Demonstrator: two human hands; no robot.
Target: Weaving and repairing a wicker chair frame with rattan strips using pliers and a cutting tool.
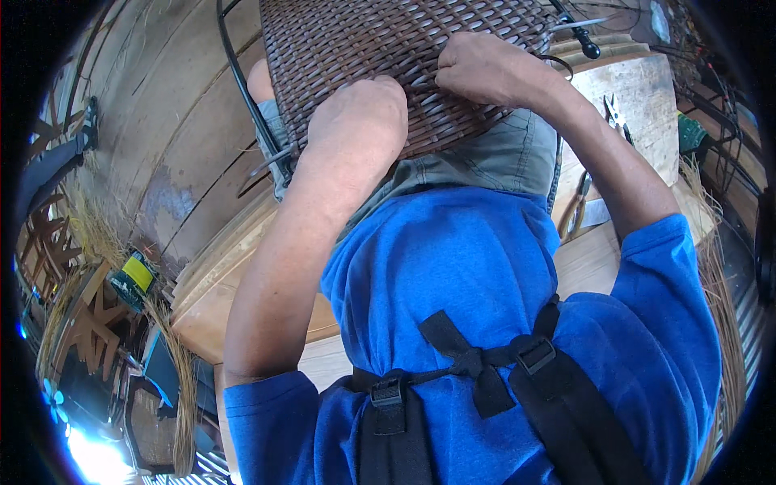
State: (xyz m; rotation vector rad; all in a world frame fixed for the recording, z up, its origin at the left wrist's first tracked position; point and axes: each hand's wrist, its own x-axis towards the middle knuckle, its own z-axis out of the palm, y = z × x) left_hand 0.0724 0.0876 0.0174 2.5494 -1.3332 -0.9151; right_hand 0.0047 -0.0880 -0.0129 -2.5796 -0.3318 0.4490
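Across my lap lies a brown woven wicker panel (pixel 347 48), held in a dark metal frame (pixel 234 61). My left hand (pixel 360 117) is closed and rests on the near part of the weave. To its right and a little farther off, my right hand (pixel 489 69) is also closed, its knuckles up and fingers curled down at the wicker. The backs of both hands hide the fingertips, so anything pinched in them cannot be made out. Beyond my right wrist, a loose dark strand (pixel 559 63) curves out from the panel's edge.
On the wooden board (pixel 651 89) at my right lie pliers (pixel 614 113) and a second pair with orange-yellow handles (pixel 577 208). Bundles of long fibre strands (pixel 184 396) hang at the left, near a green and yellow object (pixel 137 275). Another person's leg (pixel 48 166) shows at far left.
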